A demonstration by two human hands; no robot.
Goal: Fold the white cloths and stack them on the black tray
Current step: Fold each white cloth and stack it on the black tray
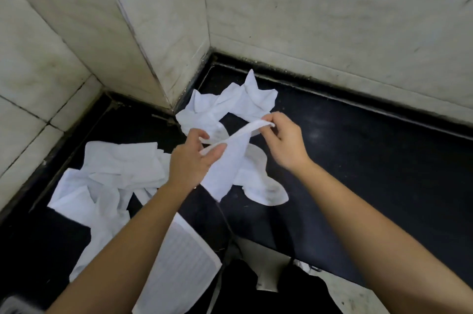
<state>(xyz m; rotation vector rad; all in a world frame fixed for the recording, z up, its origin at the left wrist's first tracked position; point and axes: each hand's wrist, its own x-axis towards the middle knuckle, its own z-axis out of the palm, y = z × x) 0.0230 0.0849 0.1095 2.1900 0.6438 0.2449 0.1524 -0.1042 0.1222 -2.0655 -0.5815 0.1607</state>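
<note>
Both my hands hold one white cloth [227, 162] up above the black counter [358, 160]. My left hand [190, 157] pinches its near edge, and my right hand [285, 141] pinches the far corner, so the edge stretches between them and the rest hangs down. Crumpled white cloths [230, 103] lie behind it near the wall corner. Another heap of white cloths [112, 175] lies at the left. A flat ribbed white cloth [184, 265] lies under my left forearm. I cannot make out a black tray apart from the dark surface.
Pale marble walls [332, 19] close off the back and left, with a jutting corner [166, 70] between the two cloth heaps. The counter's front edge [294, 249] runs at the lower middle, with pale floor [358, 295] below it.
</note>
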